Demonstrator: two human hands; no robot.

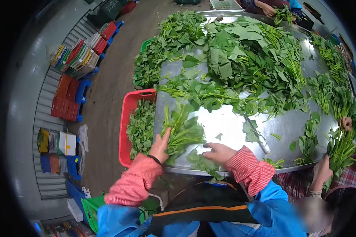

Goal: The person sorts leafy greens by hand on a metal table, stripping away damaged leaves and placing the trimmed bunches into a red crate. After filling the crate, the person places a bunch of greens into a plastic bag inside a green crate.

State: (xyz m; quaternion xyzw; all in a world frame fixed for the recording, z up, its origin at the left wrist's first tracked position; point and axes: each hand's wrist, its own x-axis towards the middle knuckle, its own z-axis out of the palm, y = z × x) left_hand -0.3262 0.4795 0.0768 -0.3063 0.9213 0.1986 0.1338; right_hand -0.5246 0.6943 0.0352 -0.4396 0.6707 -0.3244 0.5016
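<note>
My left hand [160, 148] is closed around a bunch of leafy greens [182, 132], its stems pointing right over the steel table; the bunch is a little blurred. To its right, my right hand [220, 154] has its fingers stretched toward those stems, with nothing visible in them. Beneath the right fingers, loose leaves [201, 162] lie at the table's near edge. A knife [261, 139] rests on the metal farther right. Across the middle of the table runs a row of leafy stems [213, 94].
The steel table [281, 136] carries a large heap of greens [253, 59]. A red crate [126, 130] of leaves touches its left side, with a green crate [143, 46] behind. A co-worker's hands [323, 170] hold greens at right; another person's hand [268, 10] is at the far end.
</note>
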